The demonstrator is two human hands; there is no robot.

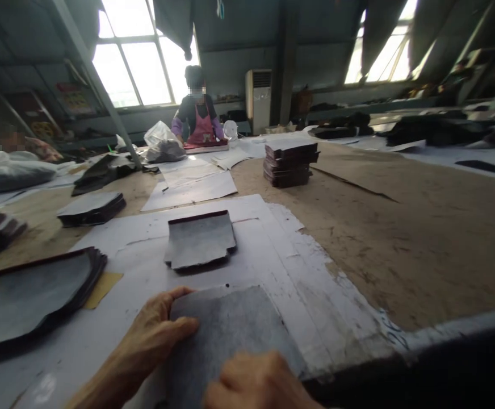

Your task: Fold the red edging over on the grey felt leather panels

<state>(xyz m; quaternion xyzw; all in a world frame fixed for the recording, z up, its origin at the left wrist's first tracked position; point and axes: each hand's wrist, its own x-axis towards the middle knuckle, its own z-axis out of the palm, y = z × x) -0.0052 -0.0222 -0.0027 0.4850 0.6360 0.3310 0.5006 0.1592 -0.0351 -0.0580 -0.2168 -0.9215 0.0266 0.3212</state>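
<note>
A grey, flat panel of cloth or leather [239, 318] lies on the white paper at the table's near edge. My left hand [156, 329] grips its left side, thumb on top and index finger along the far corner. Over the panel's near part, my right hand [256, 380] is curled closed and slightly blurred; whatever it holds is hidden. Just beyond lies a small stack of similar grey pieces [200, 241] with dark edges. To the left is a larger stack of curved grey panels [38, 301], with a yellow scrap [103, 289] at its side.
White paper [268, 250] with torn edges covers part of the brown table [422, 227]. A tall stack of dark red pieces [290, 165] stands further back. More stacks [89, 209] lie left. A person in a pink apron [200, 122] works across the table, near plastic bags [162, 145].
</note>
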